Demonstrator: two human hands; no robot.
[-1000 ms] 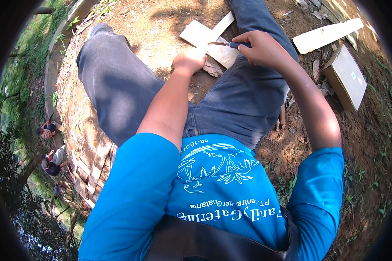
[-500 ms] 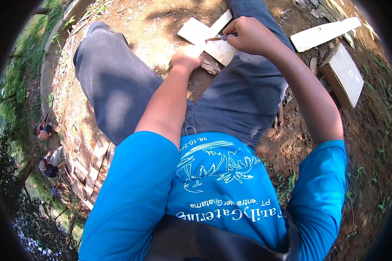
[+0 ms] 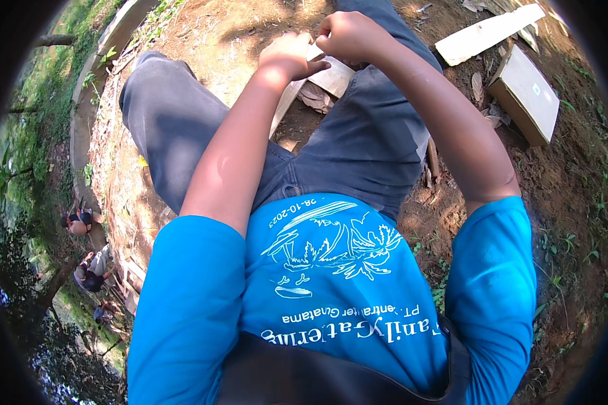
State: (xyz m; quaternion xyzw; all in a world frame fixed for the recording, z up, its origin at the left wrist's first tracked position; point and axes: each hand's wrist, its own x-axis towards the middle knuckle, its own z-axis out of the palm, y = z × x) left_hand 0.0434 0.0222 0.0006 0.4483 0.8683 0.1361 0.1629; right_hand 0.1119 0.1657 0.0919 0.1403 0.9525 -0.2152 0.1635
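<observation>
Close together above the ground between my spread legs are my two hands. My left hand (image 3: 285,57) is closed round a pale wooden strip (image 3: 313,52), whose end shows between the hands. Beside it, my right hand (image 3: 350,35) is bent into a fist; whatever it holds is hidden behind the fingers. Below the hands lies a flat pale board (image 3: 334,79), partly covered by them. A narrow wooden length (image 3: 286,108) slants down from under my left wrist. A dry brown leaf (image 3: 315,98) lies between these pieces.
A long pale plank (image 3: 490,34) lies on the soil beyond my right arm, near a box-shaped block (image 3: 528,96) with a whitish top. A low curb (image 3: 82,121) runs along the far left. Several people (image 3: 91,270) are at the left edge.
My left hand has moved up and turned, nearer my right hand. My right hand has shifted left and up; the thin dark-handled tool seen in it earlier is now out of sight.
</observation>
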